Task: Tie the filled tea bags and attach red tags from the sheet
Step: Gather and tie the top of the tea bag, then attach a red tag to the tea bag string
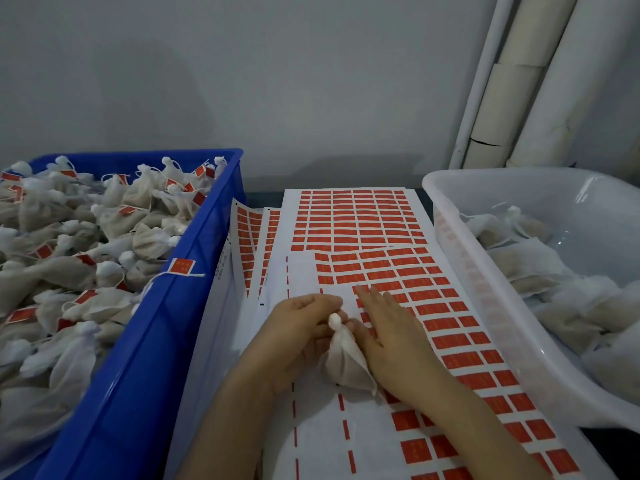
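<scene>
The tea bag [343, 358] is pinched at its neck by the left hand [298, 332] over the sheet [450, 341], so the flat-fingered right hand [391, 327] can reach a red tag [431, 309].

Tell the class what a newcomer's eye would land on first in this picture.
Probably the sheets of red tags spread across the middle, partly peeled. At left a blue crate is heaped with tagged tea bags; at right, a white tub of untagged ones. In front, the left hand grips a tea bag while the right hand reaches over the sheet.
</scene>
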A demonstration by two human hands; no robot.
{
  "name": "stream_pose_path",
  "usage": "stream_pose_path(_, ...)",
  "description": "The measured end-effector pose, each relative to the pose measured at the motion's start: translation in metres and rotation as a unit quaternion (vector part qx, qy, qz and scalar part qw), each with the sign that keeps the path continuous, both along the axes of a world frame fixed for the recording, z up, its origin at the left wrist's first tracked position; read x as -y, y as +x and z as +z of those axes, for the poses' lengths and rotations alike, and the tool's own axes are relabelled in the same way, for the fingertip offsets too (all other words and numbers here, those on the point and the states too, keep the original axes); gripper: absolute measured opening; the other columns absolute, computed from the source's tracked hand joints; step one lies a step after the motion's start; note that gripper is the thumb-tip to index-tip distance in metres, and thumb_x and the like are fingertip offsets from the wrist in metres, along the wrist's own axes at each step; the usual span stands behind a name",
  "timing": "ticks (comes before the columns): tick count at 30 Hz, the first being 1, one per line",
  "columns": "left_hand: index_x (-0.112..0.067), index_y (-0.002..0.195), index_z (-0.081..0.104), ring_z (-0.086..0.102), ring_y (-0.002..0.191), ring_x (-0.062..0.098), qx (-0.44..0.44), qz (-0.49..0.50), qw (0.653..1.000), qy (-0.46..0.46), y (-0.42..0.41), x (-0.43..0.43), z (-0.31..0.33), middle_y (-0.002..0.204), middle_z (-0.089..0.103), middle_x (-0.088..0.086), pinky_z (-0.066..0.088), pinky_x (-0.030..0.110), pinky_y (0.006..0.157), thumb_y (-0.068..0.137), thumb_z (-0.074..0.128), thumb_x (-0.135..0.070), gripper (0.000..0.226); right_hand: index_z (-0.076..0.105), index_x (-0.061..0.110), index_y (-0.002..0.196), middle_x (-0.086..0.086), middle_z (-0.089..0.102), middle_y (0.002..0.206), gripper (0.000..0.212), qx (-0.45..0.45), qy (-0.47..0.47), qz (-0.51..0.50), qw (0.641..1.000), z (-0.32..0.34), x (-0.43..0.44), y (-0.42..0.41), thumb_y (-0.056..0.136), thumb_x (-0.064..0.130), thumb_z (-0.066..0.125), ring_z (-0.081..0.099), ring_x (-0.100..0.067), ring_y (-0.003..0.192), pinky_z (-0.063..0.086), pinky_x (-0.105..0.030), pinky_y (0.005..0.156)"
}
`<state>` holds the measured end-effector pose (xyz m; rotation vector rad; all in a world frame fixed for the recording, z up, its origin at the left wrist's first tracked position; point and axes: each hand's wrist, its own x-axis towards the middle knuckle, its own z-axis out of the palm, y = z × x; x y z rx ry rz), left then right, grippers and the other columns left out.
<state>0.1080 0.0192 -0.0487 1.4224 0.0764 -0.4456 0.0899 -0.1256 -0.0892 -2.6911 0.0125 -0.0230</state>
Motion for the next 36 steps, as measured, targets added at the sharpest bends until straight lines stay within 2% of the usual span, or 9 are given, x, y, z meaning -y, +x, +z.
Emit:
stream_pose_path(3,-0.009,0.099,0.063,0.070,0.064,0.018,-0.048,0.041,0.995,-0.081,0.004,-0.007,0.002,0.077,0.073,0.007,0.057,0.029,0.061,0.092,0.057,-0.016,0.011,-0.015,0.040,0.142,0.012,-0.014,0.155,0.076,0.000,-0.103,0.006,0.995,-0.011,0.000,-0.010,0.072,0.066,0.000,-0.013,-0.015,0.142,-0.014,-0.034,0.106)
stream_pose_path(7,-0.006,0.100,0.060,0.064,0.054,0.016,-0.093,0.080,0.984,-0.126,0.009,-0.020,0.005,0.078,0.071,0.012,0.055,0.029,0.053,0.090,0.058,-0.006,0.010,-0.015,0.042,0.142,0.014,-0.019,0.153,0.075,-0.017,-0.100,0.008,0.995,-0.008,0.004,-0.022,0.073,0.069,-0.001,-0.019,-0.012,0.140,-0.017,-0.032,0.103)
stream_pose_path(9,-0.010,0.103,0.060,0.061,0.058,0.017,-0.077,0.117,0.988,-0.058,0.013,-0.026,0.000,0.089,0.071,0.012,0.056,0.032,0.060,0.090,0.058,-0.007,0.013,-0.015,0.042,0.142,0.016,-0.020,0.152,0.076,-0.031,-0.097,0.008,0.995,-0.005,0.006,-0.028,0.073,0.070,0.000,-0.019,-0.010,0.140,-0.017,-0.030,0.103)
stream_pose_path(11,-0.015,0.108,0.058,0.062,0.072,0.021,-0.018,0.157,0.982,0.105,0.018,-0.029,-0.007,0.101,0.068,0.009,0.057,0.035,0.072,0.093,0.056,-0.013,0.015,-0.016,0.043,0.141,0.017,-0.021,0.151,0.078,-0.048,-0.100,0.004,0.994,-0.003,0.007,-0.034,0.071,0.071,0.000,-0.018,-0.009,0.140,-0.016,-0.030,0.103)
stream_pose_path(16,-0.022,0.119,0.046,0.059,0.084,0.015,0.054,0.203,0.929,0.304,0.017,-0.019,-0.011,0.126,0.056,0.003,0.046,0.017,0.049,0.092,0.057,-0.032,0.030,-0.009,0.043,0.142,0.018,-0.014,0.153,0.077,-0.067,-0.096,0.002,0.993,0.001,0.007,-0.040,0.071,0.070,0.004,-0.010,-0.010,0.142,-0.011,-0.033,0.109)
stream_pose_path(19,-0.020,0.129,0.038,0.059,0.107,0.024,0.094,0.190,0.900,0.380,0.015,-0.014,-0.017,0.133,0.049,0.004,0.053,0.031,0.076,0.086,0.063,-0.037,0.053,0.006,0.042,0.143,0.017,0.004,0.154,0.066,-0.036,-0.069,-0.023,0.997,0.005,0.005,-0.027,0.083,0.066,0.021,0.007,-0.012,0.142,0.004,-0.039,0.114)
stream_pose_path(22,-0.020,0.132,0.035,0.055,0.116,0.024,0.107,0.186,0.889,0.404,0.012,-0.009,-0.018,0.135,0.046,0.004,0.050,0.034,0.089,0.084,0.067,-0.035,0.060,0.012,0.039,0.143,0.015,0.013,0.154,0.067,0.002,-0.009,-0.034,0.999,0.008,0.002,-0.003,0.085,0.062,0.036,0.015,-0.012,0.141,0.014,-0.038,0.114)
stream_pose_path(29,-0.019,0.136,0.030,0.054,0.116,0.025,0.095,0.179,0.879,0.431,0.011,-0.008,-0.013,0.136,0.037,0.006,0.049,0.032,0.091,0.083,0.068,-0.033,0.067,-0.023,0.043,0.136,0.012,-0.009,0.155,0.101,-0.002,-0.006,-0.004,1.000,-0.002,-0.014,0.035,0.069,0.080,0.043,-0.007,-0.017,0.143,-0.001,-0.042,0.112)
stream_pose_path(36,-0.023,0.138,0.028,0.052,0.117,0.026,0.085,0.174,0.882,0.430,0.014,-0.010,-0.018,0.138,0.038,0.003,0.049,0.038,0.093,0.077,0.073,-0.039,0.078,-0.021,0.056,0.125,0.019,0.014,0.152,0.090,0.053,0.073,-0.049,0.995,-0.006,-0.019,0.021,0.060,0.083,0.035,0.021,-0.017,0.140,0.025,-0.047,0.112)
